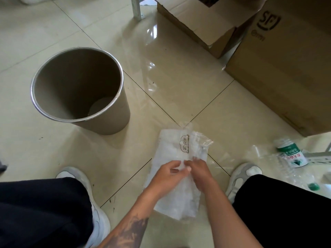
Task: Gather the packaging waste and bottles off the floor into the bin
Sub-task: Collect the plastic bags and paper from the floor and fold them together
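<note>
A clear plastic packaging bag (174, 151) with a small printed logo lies between my feet, partly lifted off the tiled floor. My left hand (166, 176) and my right hand (201, 173) meet over its middle, both pinching the plastic. The round brown bin (114, 120) with a metal rim stands open and upright to the left, apart from the bag; its inside looks empty. A crushed clear bottle (291, 156) with a green and white label lies on the floor at the right, and a green cap (313, 186) shows near it.
Large cardboard boxes (283, 72) stand at the back right, one open (202, 20). A metal furniture leg (137, 8) stands at the top centre. My white shoes (240, 174) and dark trouser legs flank the bag. More clear plastic film (256, 151) lies by the bottle.
</note>
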